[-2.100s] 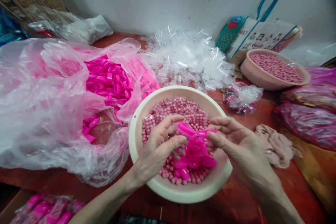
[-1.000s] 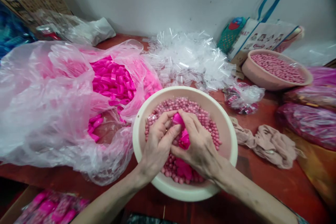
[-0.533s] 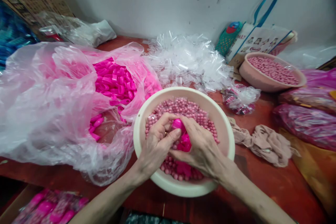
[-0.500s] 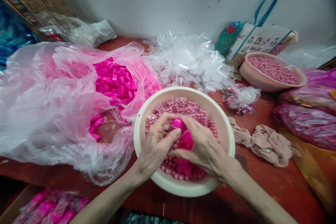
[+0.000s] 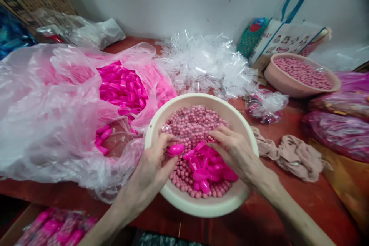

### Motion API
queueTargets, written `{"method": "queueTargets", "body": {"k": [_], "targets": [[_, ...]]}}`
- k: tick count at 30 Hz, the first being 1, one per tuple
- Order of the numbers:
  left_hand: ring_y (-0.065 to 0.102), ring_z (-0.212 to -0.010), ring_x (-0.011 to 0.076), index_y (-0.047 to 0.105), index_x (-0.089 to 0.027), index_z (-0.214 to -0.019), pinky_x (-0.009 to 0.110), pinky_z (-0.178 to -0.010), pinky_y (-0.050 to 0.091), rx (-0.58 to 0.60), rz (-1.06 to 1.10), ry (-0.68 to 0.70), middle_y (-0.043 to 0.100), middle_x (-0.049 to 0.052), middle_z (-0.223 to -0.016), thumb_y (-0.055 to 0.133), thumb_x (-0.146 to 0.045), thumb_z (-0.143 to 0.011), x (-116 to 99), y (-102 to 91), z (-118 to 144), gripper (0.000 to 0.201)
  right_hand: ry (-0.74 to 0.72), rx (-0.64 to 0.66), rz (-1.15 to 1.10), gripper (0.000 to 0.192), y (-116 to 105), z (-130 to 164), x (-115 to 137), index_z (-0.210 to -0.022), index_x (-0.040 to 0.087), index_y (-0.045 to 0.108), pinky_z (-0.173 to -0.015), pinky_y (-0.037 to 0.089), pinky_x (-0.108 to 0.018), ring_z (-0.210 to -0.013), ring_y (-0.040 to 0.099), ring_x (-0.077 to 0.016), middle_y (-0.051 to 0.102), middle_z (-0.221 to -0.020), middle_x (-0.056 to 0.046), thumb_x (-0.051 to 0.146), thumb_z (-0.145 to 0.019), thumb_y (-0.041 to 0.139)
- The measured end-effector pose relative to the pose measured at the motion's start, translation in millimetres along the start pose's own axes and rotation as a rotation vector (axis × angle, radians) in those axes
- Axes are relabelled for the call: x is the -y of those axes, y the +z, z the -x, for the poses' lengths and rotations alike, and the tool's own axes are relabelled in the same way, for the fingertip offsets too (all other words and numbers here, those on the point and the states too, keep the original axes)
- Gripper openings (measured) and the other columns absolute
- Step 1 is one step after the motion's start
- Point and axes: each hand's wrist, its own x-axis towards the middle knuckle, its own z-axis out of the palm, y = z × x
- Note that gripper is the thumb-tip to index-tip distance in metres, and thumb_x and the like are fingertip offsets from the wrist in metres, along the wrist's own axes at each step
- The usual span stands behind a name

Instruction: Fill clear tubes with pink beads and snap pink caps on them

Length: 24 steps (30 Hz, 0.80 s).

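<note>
clear wrappers [image 5: 204,63] (heaped), tote bag [image 5: 284,40], beige cloth [image 5: 291,153]

The hands, pressed together over one capsule half a second ago, have been drawn apart. A closed pink capsule [image 5: 176,149] is now pinched in the grip of the left hand [image 5: 150,169], while the right hand [image 5: 235,153] has been lowered onto the loose pink shells [image 5: 206,167] in the bowl [image 5: 201,209].

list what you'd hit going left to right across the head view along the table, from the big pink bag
big plastic bag of pink caps → left hand → right hand → beige cloth → dark pink packets
</note>
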Motion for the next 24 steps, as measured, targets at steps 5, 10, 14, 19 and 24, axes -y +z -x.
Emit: {"method": "queueTargets", "body": {"k": [5,10,14,19,24], "targets": [[0.056,-0.110,0.0190,0.052,-0.025,-0.119,0.032,-0.094,0.044,0.099,-0.190,0.110,0.060,0.004,-0.118,0.048,-0.013,-0.084,1,0.3,1,0.038,-0.159,0.060,0.059,0.028,14,11,-8,-0.118,0.023,0.051,-0.089,0.049,-0.040,-0.106,0.057,-0.0226,0.059,-0.114,-0.010,0.027,-0.090,0.046],[0.055,-0.110,0.0172,0.055,-0.025,-0.117,0.030,-0.096,0.042,0.135,-0.232,0.150,0.061,0.003,-0.116,0.048,-0.012,-0.085,-4,0.5,0,0.035,-0.242,0.010,0.172,0.042,13,29,-2,-0.132,0.020,0.037,-0.104,0.039,-0.037,-0.131,0.037,-0.0179,0.046,-0.136,-0.011,0.012,-0.092,0.030],[0.056,-0.106,0.0192,0.057,-0.025,-0.114,0.032,-0.093,0.044,0.178,-0.191,0.169,0.062,0.004,-0.113,0.048,-0.014,-0.084,-4,2.2,-1,0.033,-0.228,0.002,0.179,0.038,12,25,7,-0.129,0.017,0.039,-0.105,0.038,-0.040,-0.132,0.036,-0.0200,0.048,-0.134,-0.014,0.015,-0.092,0.033],[0.056,-0.103,0.0192,0.057,-0.027,-0.112,0.031,-0.092,0.041,0.269,-0.107,0.104,0.062,0.001,-0.107,0.047,-0.013,-0.084,-11,-0.3,-3,0.033,-0.255,-0.014,0.103,0.031,23,21,15,-0.123,0.015,0.043,-0.102,0.040,-0.049,-0.128,0.040,-0.0249,0.047,-0.132,-0.019,0.017,-0.093,0.035],[0.056,-0.091,0.0156,0.055,-0.022,-0.100,0.025,-0.081,0.041,0.338,0.034,0.014,0.060,0.000,-0.093,0.045,-0.011,-0.085,-17,-4.6,-9,0.022,-0.260,0.007,0.147,0.044,27,38,6,-0.133,0.012,0.033,-0.100,0.036,-0.059,-0.135,0.026,-0.0305,0.043,-0.136,-0.019,0.006,-0.090,0.027]]}}
